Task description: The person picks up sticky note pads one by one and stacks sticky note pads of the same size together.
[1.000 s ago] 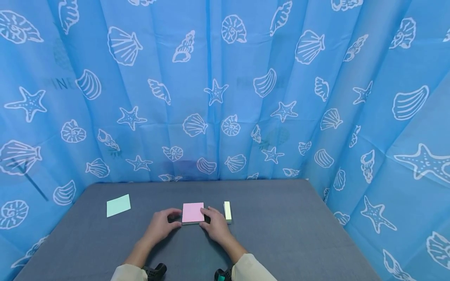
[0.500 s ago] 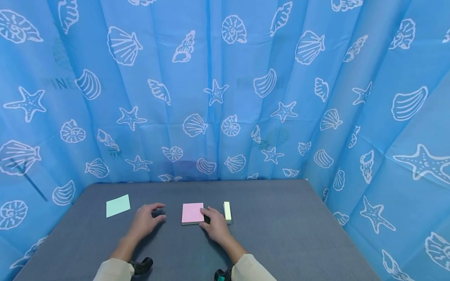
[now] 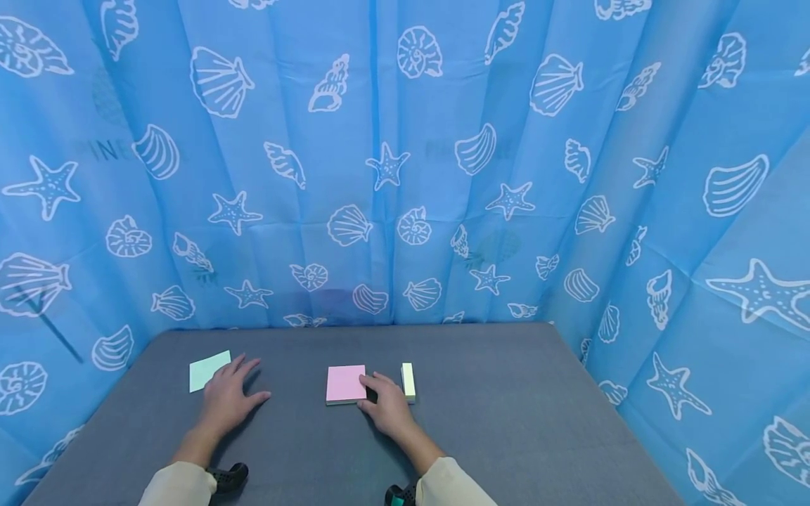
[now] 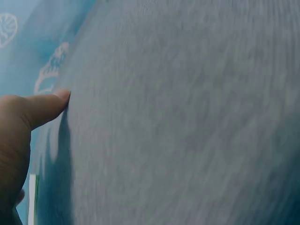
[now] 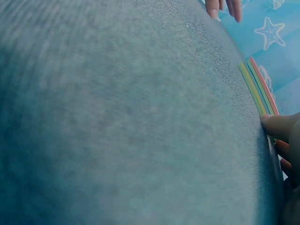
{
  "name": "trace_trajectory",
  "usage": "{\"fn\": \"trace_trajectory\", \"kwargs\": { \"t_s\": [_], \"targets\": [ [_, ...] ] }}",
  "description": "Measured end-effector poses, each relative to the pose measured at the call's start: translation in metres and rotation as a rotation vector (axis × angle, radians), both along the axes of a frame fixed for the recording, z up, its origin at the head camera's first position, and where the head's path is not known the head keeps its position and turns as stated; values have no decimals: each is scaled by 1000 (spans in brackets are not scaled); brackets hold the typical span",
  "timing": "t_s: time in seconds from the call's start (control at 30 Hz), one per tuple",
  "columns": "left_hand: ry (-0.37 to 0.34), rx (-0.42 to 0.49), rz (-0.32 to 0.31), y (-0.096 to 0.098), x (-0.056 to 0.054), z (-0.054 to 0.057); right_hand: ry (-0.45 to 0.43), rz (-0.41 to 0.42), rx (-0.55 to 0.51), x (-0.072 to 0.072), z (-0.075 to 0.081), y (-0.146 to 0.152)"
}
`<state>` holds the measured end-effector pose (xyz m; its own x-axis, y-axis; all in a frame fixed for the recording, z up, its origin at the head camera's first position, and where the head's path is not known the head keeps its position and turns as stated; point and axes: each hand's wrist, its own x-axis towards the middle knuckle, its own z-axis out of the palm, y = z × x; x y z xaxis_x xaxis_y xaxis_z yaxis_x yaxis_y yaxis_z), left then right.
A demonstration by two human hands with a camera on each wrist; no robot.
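A square stack of sticky notes [image 3: 346, 384], pink on top, lies mid-table; its edge in the right wrist view shows yellow, green and pink layers. My right hand [image 3: 389, 406] holds the stack at its right side, thumb at the near corner and a finger at the upper side. Off to the left, my left hand [image 3: 225, 398] has its fingers spread and holds nothing. Its fingers partly cover a mint-green sticky note [image 3: 205, 370]; whether they touch it, I cannot tell. In the left wrist view only the thumb [image 4: 47, 107] and part of the hand show.
A narrow pale-yellow block [image 3: 408, 381] stands just right of my right hand. Grey cloth covers the table [image 3: 506, 414]. A blue curtain [image 3: 392, 211] with white shell prints hangs behind it and along its sides.
My left hand has left the left side of the sticky-note stack and moved left to the mint-green note, its fingers spreading. The right hand has stayed at the stack.
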<state>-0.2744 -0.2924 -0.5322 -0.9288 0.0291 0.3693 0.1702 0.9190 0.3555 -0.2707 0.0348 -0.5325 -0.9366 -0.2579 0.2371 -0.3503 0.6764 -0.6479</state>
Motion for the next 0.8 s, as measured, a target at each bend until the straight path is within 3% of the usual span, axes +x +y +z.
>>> {"fn": "trace_trajectory", "kwargs": {
  "t_s": [0.1,0.17,0.37,0.47,0.6,0.8],
  "targets": [
    [-26,-6,43,-8,0,1,0,3,-4,0,0,0],
    [-80,-1,77,-14,0,3,-2,5,-7,0,0,-1],
    [-360,69,183,-27,0,5,-21,4,-12,1,0,-2],
    [-452,84,204,-30,1,6,-24,7,-14,1,0,-2],
    [-494,73,193,-30,1,9,-8,11,-13,1,1,-2],
    [-483,39,157,-26,2,13,3,16,-7,0,1,1]
  ]
}}
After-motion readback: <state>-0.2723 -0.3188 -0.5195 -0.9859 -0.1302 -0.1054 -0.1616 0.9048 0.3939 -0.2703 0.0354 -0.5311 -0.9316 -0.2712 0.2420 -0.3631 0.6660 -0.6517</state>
